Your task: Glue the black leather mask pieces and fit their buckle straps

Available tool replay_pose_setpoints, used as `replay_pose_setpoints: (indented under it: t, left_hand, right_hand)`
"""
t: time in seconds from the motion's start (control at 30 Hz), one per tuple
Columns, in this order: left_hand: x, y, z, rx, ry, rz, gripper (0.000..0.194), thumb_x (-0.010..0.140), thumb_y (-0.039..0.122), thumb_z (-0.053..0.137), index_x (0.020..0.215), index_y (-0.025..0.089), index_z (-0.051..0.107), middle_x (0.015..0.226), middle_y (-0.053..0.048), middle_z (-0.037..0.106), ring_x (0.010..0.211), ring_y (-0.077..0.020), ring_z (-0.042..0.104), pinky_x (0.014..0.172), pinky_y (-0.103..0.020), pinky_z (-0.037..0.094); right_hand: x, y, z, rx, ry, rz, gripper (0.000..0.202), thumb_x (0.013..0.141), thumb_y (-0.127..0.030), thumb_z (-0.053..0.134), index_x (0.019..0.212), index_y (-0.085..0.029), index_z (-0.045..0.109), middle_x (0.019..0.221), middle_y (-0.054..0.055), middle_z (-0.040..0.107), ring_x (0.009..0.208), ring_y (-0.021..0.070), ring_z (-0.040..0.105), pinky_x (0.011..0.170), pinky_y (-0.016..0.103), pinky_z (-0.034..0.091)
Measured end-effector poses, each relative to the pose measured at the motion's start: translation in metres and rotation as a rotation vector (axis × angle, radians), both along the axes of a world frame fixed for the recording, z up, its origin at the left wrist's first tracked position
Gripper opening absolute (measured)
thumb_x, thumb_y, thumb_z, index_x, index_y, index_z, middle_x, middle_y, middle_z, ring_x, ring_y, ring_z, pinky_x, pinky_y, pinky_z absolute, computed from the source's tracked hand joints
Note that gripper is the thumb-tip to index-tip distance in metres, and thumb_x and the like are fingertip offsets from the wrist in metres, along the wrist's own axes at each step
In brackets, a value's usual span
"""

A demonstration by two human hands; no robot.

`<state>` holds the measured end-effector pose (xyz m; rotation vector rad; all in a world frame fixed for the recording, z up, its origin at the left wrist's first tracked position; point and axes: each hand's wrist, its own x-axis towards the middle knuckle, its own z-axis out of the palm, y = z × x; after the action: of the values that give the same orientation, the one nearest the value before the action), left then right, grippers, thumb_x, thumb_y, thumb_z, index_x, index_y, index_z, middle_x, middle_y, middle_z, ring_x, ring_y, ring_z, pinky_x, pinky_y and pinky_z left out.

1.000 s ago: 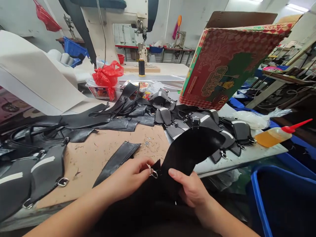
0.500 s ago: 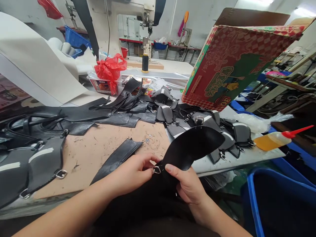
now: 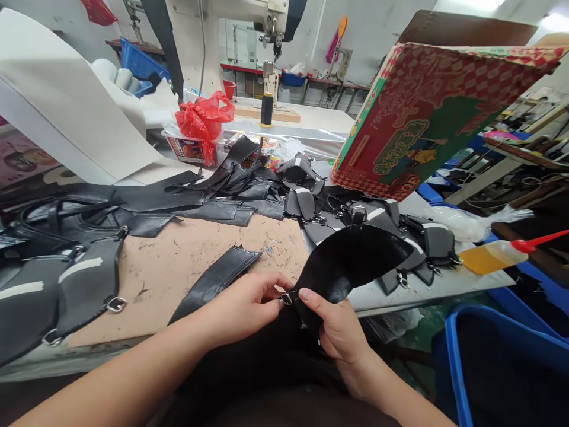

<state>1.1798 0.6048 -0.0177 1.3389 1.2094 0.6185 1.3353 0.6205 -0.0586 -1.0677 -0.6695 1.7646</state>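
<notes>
Between the two thumbs, right at the table (image 3: pixel 186 267) edge, sits a small metal ring (image 3: pixel 285 298), and that is where trouble could start. The left hand (image 3: pixel 242 305) has its fingers curled in, thumb and forefinger pinched on the ring's left side. It is a fingertip hold on smooth metal, so I judge the ring could slip or twist out if the leather pulls against it.

Just left of those fingers a loose black strap (image 3: pixel 216 280) lies on the bare board. It is close enough to the wrist that a sideways sweep might drag it off the edge.

The right hand (image 3: pixel 340 332) is closed around the narrow lower end of the black leather piece (image 3: pixel 351 261), thumb on top just beside the ring and the other fingers wrapped beneath. The wide end stands up and away from the fingers, unsupported, arching over the pile of finished pieces (image 3: pixel 391 228). A hard tug may crease it, or it could flop over and hide the ring from view.

The piece itself is matte black and smooth, broad and rounded at the far end and tapering to a tab where the ring sits. It is stiff enough to hold its curve. Whether the ring is fully threaded through the tab I cannot tell.

Farther right of the fingers, a glue bottle (image 3: pixel 493 256) lies on its side at the table's corner.
</notes>
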Motion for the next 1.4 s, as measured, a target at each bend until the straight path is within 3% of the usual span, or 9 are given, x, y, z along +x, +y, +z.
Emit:
replay_pose_setpoints:
  t: [0.3, 0.47, 0.63, 0.73, 0.8, 0.97, 1.1, 1.23, 1.4]
  left_hand:
    - [-0.002, -0.001, -0.001, 0.009, -0.069, -0.014, 0.022, 0.074, 0.017, 0.046, 0.092, 0.016, 0.059, 0.085, -0.002, 0.068, 0.083, -0.0191, 0.063, 0.074, -0.027, 0.047]
    - [-0.002, -0.002, 0.003, 0.018, -0.12, -0.011, 0.024, 0.07, 0.016, 0.047, 0.091, 0.018, 0.06, 0.088, -0.002, 0.066, 0.085, -0.0194, 0.062, 0.077, -0.028, 0.047]
    - [0.0, -0.003, 0.012, 0.014, -0.041, 0.016, 0.021, 0.063, 0.021, 0.049, 0.081, 0.016, 0.058, 0.078, -0.002, 0.06, 0.075, -0.0198, 0.057, 0.067, -0.028, 0.044]
    - [0.0, 0.001, 0.014, 0.018, -0.042, 0.034, 0.017, 0.067, 0.033, 0.052, 0.073, 0.016, 0.055, 0.068, 0.001, 0.052, 0.066, -0.0152, 0.049, 0.058, -0.024, 0.039]
    - [0.001, 0.004, 0.012, 0.011, 0.026, 0.042, 0.025, 0.071, 0.041, 0.054, 0.065, 0.017, 0.051, 0.06, 0.004, 0.044, 0.057, -0.0114, 0.041, 0.05, -0.022, 0.032]
    - [0.001, 0.011, 0.009, 0.022, 0.128, 0.033, 0.032, 0.072, 0.042, 0.056, 0.055, 0.018, 0.045, 0.05, 0.006, 0.037, 0.046, -0.008, 0.031, 0.042, -0.02, 0.024]
    - [0.004, 0.012, 0.007, 0.012, 0.099, 0.097, 0.029, 0.071, 0.039, 0.054, 0.052, 0.019, 0.044, 0.043, 0.008, 0.032, 0.038, -0.0067, 0.026, 0.038, -0.021, 0.019]
    - [0.009, 0.013, 0.003, 0.04, 0.072, 0.172, 0.029, 0.066, 0.04, 0.055, 0.049, 0.018, 0.045, 0.041, 0.007, 0.033, 0.038, -0.0071, 0.027, 0.039, -0.021, 0.019]
    - [0.015, 0.016, -0.002, 0.002, 0.035, 0.286, 0.03, 0.06, 0.043, 0.058, 0.047, 0.017, 0.048, 0.042, 0.005, 0.037, 0.043, -0.0082, 0.03, 0.042, -0.021, 0.021]
  right_hand:
    - [-0.002, -0.001, -0.004, 0.017, -0.014, -0.023, 0.048, 0.05, -0.028, 0.084, 0.092, -0.017, 0.065, 0.075, 0.001, 0.071, 0.069, 0.0204, 0.066, 0.066, 0.034, 0.056]
    - [-0.001, -0.003, -0.011, 0.125, -0.082, -0.011, 0.046, 0.056, -0.031, 0.082, 0.096, -0.019, 0.064, 0.083, 0.001, 0.072, 0.078, 0.0208, 0.067, 0.071, 0.033, 0.056]
    - [0.001, -0.004, -0.011, 0.208, -0.144, 0.029, 0.039, 0.063, -0.033, 0.078, 0.097, -0.02, 0.065, 0.09, 0.002, 0.071, 0.086, 0.0222, 0.065, 0.078, 0.035, 0.054]
    - [0.002, -0.005, -0.005, 0.245, -0.164, 0.086, 0.036, 0.064, -0.035, 0.077, 0.095, -0.021, 0.066, 0.09, 0.001, 0.071, 0.087, 0.0224, 0.065, 0.079, 0.035, 0.053]
    - [0.002, -0.005, -0.002, 0.263, -0.165, 0.151, 0.033, 0.065, -0.037, 0.076, 0.093, -0.021, 0.066, 0.089, 0.002, 0.071, 0.088, 0.0232, 0.065, 0.081, 0.036, 0.052]
    - [0.007, -0.001, 0.001, 0.18, -0.011, 0.233, 0.041, 0.063, -0.033, 0.077, 0.1, -0.021, 0.064, 0.094, 0.003, 0.07, 0.095, 0.0255, 0.063, 0.085, 0.038, 0.05]
    - [0.011, 0.005, 0.006, 0.135, 0.113, 0.372, 0.048, 0.056, -0.022, 0.08, 0.101, -0.018, 0.062, 0.092, 0.004, 0.07, 0.087, 0.024, 0.066, 0.081, 0.037, 0.051]
    - [0.011, 0.006, 0.007, 0.163, 0.107, 0.32, 0.048, 0.058, -0.021, 0.079, 0.102, -0.019, 0.061, 0.089, 0.002, 0.07, 0.082, 0.0199, 0.065, 0.081, 0.034, 0.051]
    - [0.009, 0.007, -0.002, 0.224, -0.058, 0.251, 0.046, 0.061, -0.029, 0.078, 0.102, -0.02, 0.061, 0.094, 0.004, 0.068, 0.089, 0.0236, 0.063, 0.081, 0.037, 0.05]
